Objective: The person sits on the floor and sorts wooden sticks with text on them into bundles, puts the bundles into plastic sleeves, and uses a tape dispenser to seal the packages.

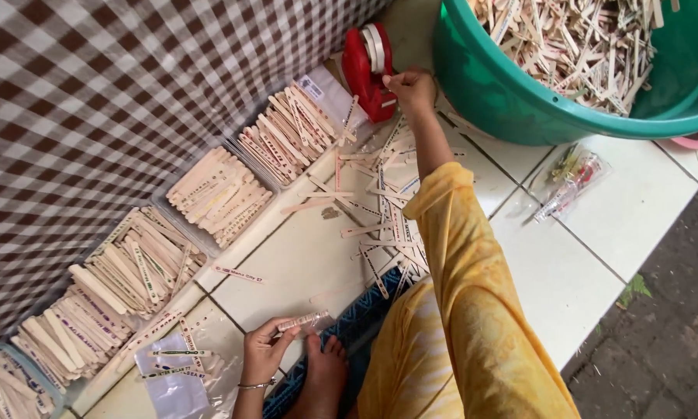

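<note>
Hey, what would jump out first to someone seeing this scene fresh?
Probably the green tub of wooden sticks at top right, then the red tape dispenser the right hand reaches for. Stick piles line the checked cloth on the left.

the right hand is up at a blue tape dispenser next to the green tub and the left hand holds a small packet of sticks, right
Not quite: the tape dispenser is red, not blue, as the head view shows. The rest holds: the right hand is up at it beside the green tub, and the left hand holds a small packet of sticks.
</note>
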